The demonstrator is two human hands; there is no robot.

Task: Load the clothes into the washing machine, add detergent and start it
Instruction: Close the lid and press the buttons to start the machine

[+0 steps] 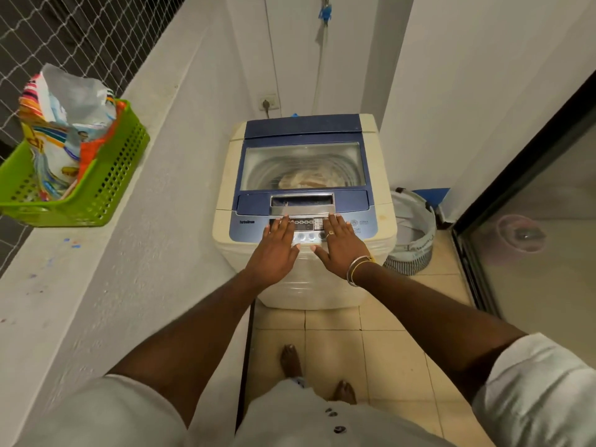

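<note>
A cream top-loading washing machine [225,201] with a blue lid stands ahead of me, its lid down. Through the lid's clear window [303,166] I see pale clothes [304,180] lying in the drum. My left hand [277,250] and my right hand [338,243] both lie flat, fingers spread, on the control panel [304,225] at the machine's front edge. Neither hand holds anything. A colourful detergent bag [61,130] stands open in a green basket [106,185] on the ledge to the left.
A white ledge [135,253] with netting above it runs along the left. A laundry hamper [412,233] sits on the floor right of the machine. A glass sliding door [532,237] closes the right side. A hose [322,59] and wall socket [267,103] are behind the machine.
</note>
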